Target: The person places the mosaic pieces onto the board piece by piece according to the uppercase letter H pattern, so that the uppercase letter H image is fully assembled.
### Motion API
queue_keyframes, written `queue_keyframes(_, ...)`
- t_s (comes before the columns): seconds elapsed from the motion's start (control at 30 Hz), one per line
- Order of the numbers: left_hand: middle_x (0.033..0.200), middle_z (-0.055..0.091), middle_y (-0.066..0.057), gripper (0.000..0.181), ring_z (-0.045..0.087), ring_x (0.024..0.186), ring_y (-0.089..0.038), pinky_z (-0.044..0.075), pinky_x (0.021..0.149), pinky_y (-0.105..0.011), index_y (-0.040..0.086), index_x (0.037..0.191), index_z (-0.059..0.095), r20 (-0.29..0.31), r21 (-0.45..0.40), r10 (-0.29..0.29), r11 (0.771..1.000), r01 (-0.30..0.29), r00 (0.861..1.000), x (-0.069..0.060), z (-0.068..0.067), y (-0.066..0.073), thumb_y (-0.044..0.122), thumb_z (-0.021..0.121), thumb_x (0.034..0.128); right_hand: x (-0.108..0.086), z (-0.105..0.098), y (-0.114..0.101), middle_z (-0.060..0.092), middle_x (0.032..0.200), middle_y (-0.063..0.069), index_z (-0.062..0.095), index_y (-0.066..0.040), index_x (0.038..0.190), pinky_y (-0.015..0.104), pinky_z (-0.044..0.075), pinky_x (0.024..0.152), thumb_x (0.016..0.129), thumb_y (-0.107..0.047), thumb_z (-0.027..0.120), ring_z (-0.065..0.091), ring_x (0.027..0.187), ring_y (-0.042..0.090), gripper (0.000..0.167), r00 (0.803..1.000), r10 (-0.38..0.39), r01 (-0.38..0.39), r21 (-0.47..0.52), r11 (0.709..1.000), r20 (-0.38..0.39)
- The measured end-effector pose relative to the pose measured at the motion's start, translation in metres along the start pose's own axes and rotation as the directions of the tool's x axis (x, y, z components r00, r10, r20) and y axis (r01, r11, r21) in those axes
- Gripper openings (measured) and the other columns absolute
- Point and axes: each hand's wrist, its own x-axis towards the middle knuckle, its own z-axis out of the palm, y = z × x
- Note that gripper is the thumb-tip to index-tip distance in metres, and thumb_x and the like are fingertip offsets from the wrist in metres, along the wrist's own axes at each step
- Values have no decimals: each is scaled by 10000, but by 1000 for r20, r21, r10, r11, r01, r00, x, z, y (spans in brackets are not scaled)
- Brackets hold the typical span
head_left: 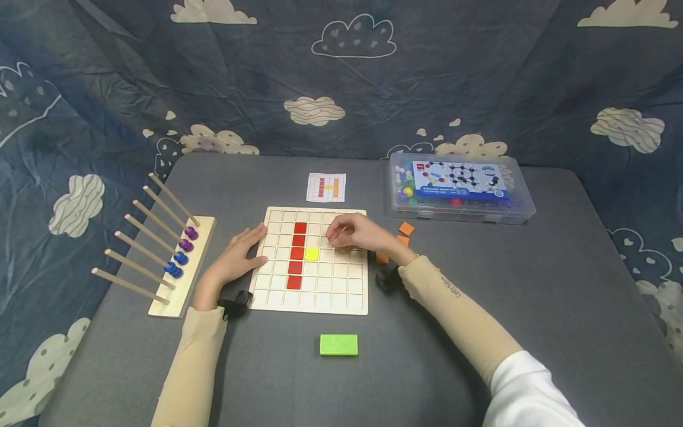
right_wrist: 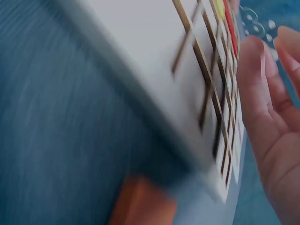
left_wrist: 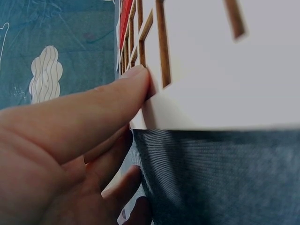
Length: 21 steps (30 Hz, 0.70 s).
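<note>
A pale wooden grid board [head_left: 336, 301] lies on the table with a column of red tiles [head_left: 296, 253] in its squares. One yellow tile [head_left: 312, 254] sits beside the middle red one. My left hand [head_left: 235, 258] rests at the board's left edge, fingers stretched along it; in the left wrist view the thumb [left_wrist: 115, 101] touches the rim. Over the right part of the board is my right hand [head_left: 356, 231], fingers bent, thumb near the index finger. No tile shows between the fingertips [right_wrist: 253, 51], but part of that spot is hidden.
Several orange tiles [head_left: 407, 228] lie right of the board, partly behind the right wrist. A pattern card [head_left: 326, 188] and a clear plastic kit box [head_left: 461, 190] stand at the back. Left is a peg rack [head_left: 181, 290] with beads; a green block [head_left: 338, 345] lies in front.
</note>
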Motion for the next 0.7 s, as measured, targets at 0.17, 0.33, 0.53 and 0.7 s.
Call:
queue_keyframes(0.17,1545,205,-209,676,88,1405,-449,120,1062,-653,-52,1470,279,-3,-2,-11,1000,11,1000,1,1,0,118,623,914,-21,-28,12,648,1004,201,621,71,1080,353,531,725,892,-38,635,626,816,251,218,1000,31,-31,63,998,-1)
queue_keyframes(0.33,1549,198,-205,684,80,1408,-444,116,1065,-650,-46,1475,270,0,-8,-26,1000,26,1000,1,1,-1,105,622,908,-53,-54,24,628,1069,245,602,79,1112,379,537,771,902,-40,617,631,879,270,241,996,70,-64,108,992,-54)
queue_keyframes(0.53,1547,194,-213,680,78,1406,-446,110,1070,-644,-47,1476,265,6,-12,-28,1000,28,1000,2,1,-1,99,611,909,-94,-84,45,628,1078,225,558,114,1160,366,538,793,921,-41,603,643,887,208,288,983,122,-96,181,979,-135)
queue_keyframes(0.7,1545,202,-214,680,84,1406,-444,118,1070,-641,-51,1473,271,1,-8,-24,1000,24,1000,2,2,-3,101,616,907,-122,-101,58,639,1092,154,532,120,1189,339,538,793,941,-72,586,640,925,156,318,971,153,-120,180,976,-182)
